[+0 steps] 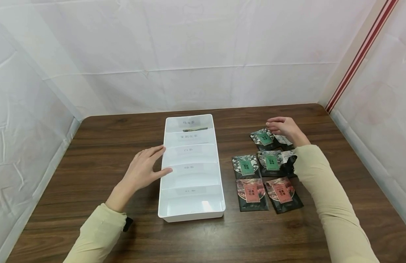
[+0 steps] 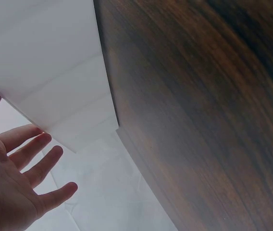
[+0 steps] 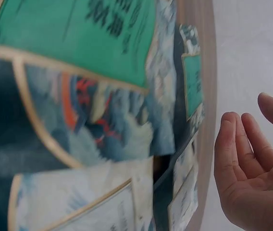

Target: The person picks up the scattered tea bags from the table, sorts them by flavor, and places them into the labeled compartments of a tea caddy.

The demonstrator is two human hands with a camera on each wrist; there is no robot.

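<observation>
A white box (image 1: 191, 218) with several labelled compartments stands on the table. My left hand (image 1: 140, 167) is at its left side, fingers spread and relaxed; in the left wrist view its fingertips (image 2: 43, 137) meet the box rim. One flat sachet (image 1: 195, 129) lies in the farthest compartment. My right hand (image 1: 286, 129) hovers by the far group of sachets, nearest a green-labelled sachet (image 1: 265, 138) and a white-labelled sachet (image 1: 283, 140) it partly covers. In the right wrist view the fingers (image 3: 244, 144) are gently bent, with nothing between them and the thumb.
Nearer me lie two more green-labelled sachets, one at left (image 1: 246, 167) and one in the middle (image 1: 271, 163). Two red-labelled sachets, a left one (image 1: 252, 193) and a tilted right one (image 1: 283, 194), lie in front. White sheeting (image 1: 190, 87) walls the wooden table (image 1: 124, 135).
</observation>
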